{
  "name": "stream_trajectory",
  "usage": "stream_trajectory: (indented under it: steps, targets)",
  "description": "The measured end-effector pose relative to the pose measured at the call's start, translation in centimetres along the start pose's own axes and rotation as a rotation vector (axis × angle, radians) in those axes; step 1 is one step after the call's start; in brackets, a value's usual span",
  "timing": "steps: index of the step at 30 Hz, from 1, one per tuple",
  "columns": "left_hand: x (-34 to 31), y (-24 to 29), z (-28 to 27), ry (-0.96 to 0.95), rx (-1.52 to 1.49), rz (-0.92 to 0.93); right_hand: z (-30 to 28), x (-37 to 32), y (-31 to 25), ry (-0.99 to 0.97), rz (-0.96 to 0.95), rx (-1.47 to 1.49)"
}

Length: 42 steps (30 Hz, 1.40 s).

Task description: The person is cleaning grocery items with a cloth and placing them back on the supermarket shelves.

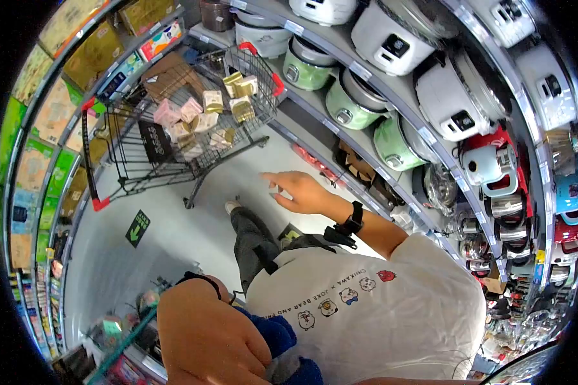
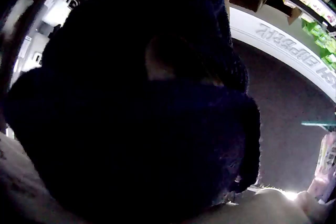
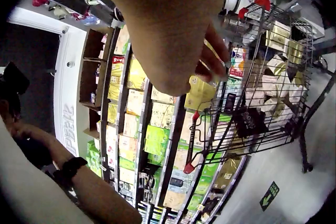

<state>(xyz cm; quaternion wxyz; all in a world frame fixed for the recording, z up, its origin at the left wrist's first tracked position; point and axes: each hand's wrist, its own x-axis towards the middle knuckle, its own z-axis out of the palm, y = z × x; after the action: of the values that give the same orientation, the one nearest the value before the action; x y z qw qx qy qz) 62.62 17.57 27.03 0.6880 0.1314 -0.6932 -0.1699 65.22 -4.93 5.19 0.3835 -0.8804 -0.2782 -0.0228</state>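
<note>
My left hand (image 1: pixel 212 330) is raised close to the head camera and grips a fuzzy dark blue cloth (image 1: pixel 273 330). In the left wrist view that cloth (image 2: pixel 142 140) fills most of the picture, dark and hiding nearly all of the fingers. My right hand (image 1: pixel 295 190) hangs in the air in front of my body, fingers loosely extended, with nothing in it. Beyond it stands a black wire shopping cart (image 1: pixel 131 170) with red corners. Inside lie several small pink, white and gold boxes (image 1: pixel 205 122), a brown cardboard piece (image 1: pixel 170 80) and a black sign (image 1: pixel 153 142).
Shelves of green rice cookers (image 1: pixel 350 102) and white cookers (image 1: pixel 392 45) run along the right. Boxed goods (image 1: pixel 35 160) line the left shelves. A green arrow sticker (image 1: pixel 137 229) marks the floor. A teal-edged shelf (image 1: pixel 125 343) stands at lower left.
</note>
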Motion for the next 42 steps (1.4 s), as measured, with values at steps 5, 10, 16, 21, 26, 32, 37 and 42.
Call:
stream_trajectory:
  steps: [5, 10, 16, 21, 26, 32, 37, 42]
  targets:
    - [-2.1, 6.0, -7.8, -0.053, -0.164, 0.041, 1.1, 9.5, 1.7, -0.097, -0.055, -0.076]
    - [-4.7, 10.3, -14.4, -0.107, -0.050, 0.027, 3.6, 18.4, 4.5, -0.238, -0.132, -0.142]
    - [-5.7, 10.5, -21.9, -0.151, -0.172, -0.024, 5.2, 23.5, 7.1, -0.290, -0.065, -0.087]
    - [-9.4, 8.0, -29.7, -0.300, -0.308, -0.032, 6.0, 25.3, 12.8, -0.328, 0.104, 0.003]
    - [-24.1, 1.4, -38.3, 1.097, 0.156, -0.469, 6.7, 27.8, 22.9, -0.148, 0.642, 0.430]
    - [-47.5, -8.8, -45.9, 1.727, -0.305, -0.569, 9.0, 32.3, 39.1, -0.218, 0.847, 0.263]
    - [-48.6, -15.7, -46.2, 1.939, -0.356, -1.113, 10.4, 33.9, 46.1, -0.258, 1.306, 0.303]
    - [-55.5, -23.3, -46.2, 0.841, 0.641, -2.147, 10.5, 35.7, 46.9, -0.286, 1.523, 0.533]
